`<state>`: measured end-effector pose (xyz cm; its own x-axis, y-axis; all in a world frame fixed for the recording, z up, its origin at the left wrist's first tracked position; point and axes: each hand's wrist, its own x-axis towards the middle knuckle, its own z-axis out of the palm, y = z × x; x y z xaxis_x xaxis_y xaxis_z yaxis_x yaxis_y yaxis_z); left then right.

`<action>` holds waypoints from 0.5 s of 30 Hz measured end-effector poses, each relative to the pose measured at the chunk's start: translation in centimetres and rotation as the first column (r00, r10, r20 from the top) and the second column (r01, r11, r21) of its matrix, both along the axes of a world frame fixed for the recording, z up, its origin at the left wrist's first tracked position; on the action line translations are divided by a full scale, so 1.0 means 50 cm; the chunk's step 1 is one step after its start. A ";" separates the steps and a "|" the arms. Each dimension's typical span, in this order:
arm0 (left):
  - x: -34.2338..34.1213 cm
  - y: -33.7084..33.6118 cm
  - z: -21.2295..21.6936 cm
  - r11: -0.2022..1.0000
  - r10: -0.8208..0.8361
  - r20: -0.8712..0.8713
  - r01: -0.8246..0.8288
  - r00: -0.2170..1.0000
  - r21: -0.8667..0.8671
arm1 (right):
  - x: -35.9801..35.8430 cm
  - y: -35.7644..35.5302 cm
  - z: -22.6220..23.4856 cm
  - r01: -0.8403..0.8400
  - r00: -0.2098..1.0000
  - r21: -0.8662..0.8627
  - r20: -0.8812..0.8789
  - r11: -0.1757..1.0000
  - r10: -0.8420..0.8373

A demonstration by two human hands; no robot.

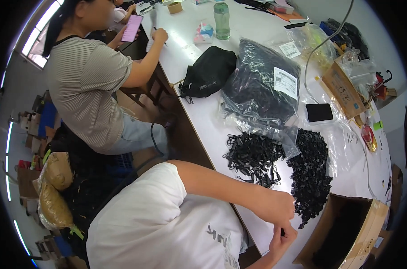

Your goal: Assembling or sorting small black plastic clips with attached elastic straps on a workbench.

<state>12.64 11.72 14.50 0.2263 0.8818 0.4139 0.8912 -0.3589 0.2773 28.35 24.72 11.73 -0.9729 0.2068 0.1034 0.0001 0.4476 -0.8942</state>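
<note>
My left hand (277,207) reaches in over the table edge with its fingers curled. Just below it, my right hand (282,241) is closed, and the two hands meet at the fingertips. A bit of a small black piece (282,232) shows at the right hand's fingers; its exact kind is too small to make out. What the left fingers hold, if anything, is hidden. Close to my hands lies a dense pile of small black plastic parts (309,172). Beside it spreads a looser heap of black looped cord pieces (252,157).
An open cardboard box (369,228) with dark contents stands near right. Behind the piles lie a large clear bag of black goods (261,85), a black pouch (211,71) and a black phone (319,112). A green bottle (222,21) stands farther back. Another person (91,76) sits at left, holding a phone.
</note>
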 end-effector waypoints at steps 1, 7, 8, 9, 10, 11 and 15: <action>0.005 -0.002 -0.025 0.989 0.133 0.201 -0.119 0.970 -0.083 | 0.003 -0.004 -0.003 0.088 0.996 0.038 0.006 0.995 -0.088; 0.062 0.003 -0.139 0.891 0.420 0.902 0.145 0.095 -0.430 | 0.008 -0.021 -0.033 0.280 0.955 0.227 -0.168 0.933 -0.245; 0.071 0.008 -0.148 0.866 0.456 0.869 0.322 -0.192 -0.383 | 0.008 -0.024 -0.031 0.246 0.965 0.309 -0.170 0.919 -0.201; 0.076 0.012 -0.158 0.864 0.457 0.869 0.326 -0.191 -0.384 | 0.007 -0.027 -0.029 0.250 0.964 0.308 -0.169 0.918 -0.205; 0.080 0.016 -0.167 0.878 0.451 0.862 0.293 -0.234 -0.379 | 0.004 -0.031 -0.025 0.241 0.967 0.342 -0.161 0.908 -0.196; 0.081 0.017 -0.172 0.889 0.442 0.853 0.261 -0.277 -0.376 | 0.003 -0.035 -0.022 0.231 0.971 0.375 -0.150 0.898 -0.187; 0.074 0.016 -0.192 0.886 0.457 0.869 -0.180 0.192 -0.427 | 0.013 -0.027 -0.048 0.136 0.990 0.446 -0.105 0.885 -0.099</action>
